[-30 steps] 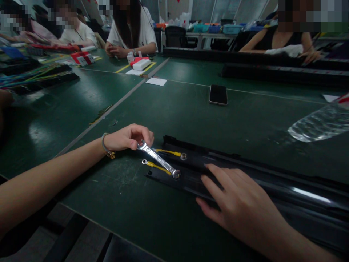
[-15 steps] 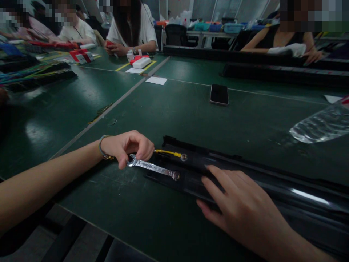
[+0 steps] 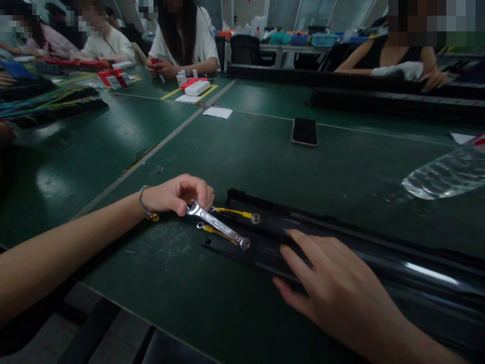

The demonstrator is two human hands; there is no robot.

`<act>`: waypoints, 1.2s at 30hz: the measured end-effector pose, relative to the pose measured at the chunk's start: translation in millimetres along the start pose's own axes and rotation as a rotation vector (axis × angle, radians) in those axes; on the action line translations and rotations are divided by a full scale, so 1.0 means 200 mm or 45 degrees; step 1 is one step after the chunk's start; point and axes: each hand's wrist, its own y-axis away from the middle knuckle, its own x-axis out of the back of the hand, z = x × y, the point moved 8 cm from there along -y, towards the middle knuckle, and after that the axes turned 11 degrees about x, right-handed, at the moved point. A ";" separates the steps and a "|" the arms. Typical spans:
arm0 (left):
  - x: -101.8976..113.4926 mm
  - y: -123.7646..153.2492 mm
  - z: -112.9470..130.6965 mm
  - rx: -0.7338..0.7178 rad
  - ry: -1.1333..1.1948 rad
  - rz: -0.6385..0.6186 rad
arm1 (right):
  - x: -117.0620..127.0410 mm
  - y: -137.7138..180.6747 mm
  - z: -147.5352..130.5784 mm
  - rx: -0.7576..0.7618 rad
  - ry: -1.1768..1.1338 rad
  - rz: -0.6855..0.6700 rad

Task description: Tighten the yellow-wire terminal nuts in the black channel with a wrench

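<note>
My left hand (image 3: pixel 182 194) is closed on the open-jaw end of a silver combination wrench (image 3: pixel 216 224). The wrench's ring end sits around a fastener (image 3: pixel 246 243) on a long black plastic housing (image 3: pixel 341 232). Two short yellow wires with ring terminals lie at the housing's near end: one wire (image 3: pixel 233 212) runs to a second round fastener (image 3: pixel 255 218), the other wire (image 3: pixel 215 231) passes partly under the wrench. My right hand (image 3: pixel 329 273) rests over the housing to the right, fingers spread, with no tool in it.
A phone (image 3: pixel 304 131) lies beyond the housing. At the right is a clear plastic bottle (image 3: pixel 443 169) on its side. Long black profiles (image 3: pixel 397 103) lie across the far table, where other people sit. Bundled wires (image 3: pixel 53 101) are at the left.
My left hand has swung the wrench's open end up and away from me, pivoting about the fastener. The second yellow wire now shows below it. My right hand has stayed still.
</note>
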 end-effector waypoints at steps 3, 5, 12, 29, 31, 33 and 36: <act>0.02 0.00 -0.01 0.023 -0.016 0.055 | 0.00 0.00 0.00 0.006 0.003 -0.005; 0.03 0.01 -0.02 0.035 -0.030 0.076 | 0.00 0.00 0.00 0.005 0.006 -0.005; 0.04 0.00 -0.02 0.034 -0.037 0.092 | 0.00 0.00 0.00 0.012 0.019 0.002; 0.03 0.01 -0.01 0.032 -0.040 0.112 | 0.00 -0.01 -0.01 0.013 0.011 -0.021; 0.04 0.01 -0.01 0.037 -0.051 0.113 | 0.00 0.00 -0.01 0.014 0.011 -0.017; 0.04 0.00 -0.02 0.063 -0.077 0.108 | 0.00 0.00 -0.01 0.012 0.008 -0.018; 0.03 0.00 -0.03 0.105 -0.123 0.094 | -0.01 0.00 -0.01 0.015 0.007 -0.024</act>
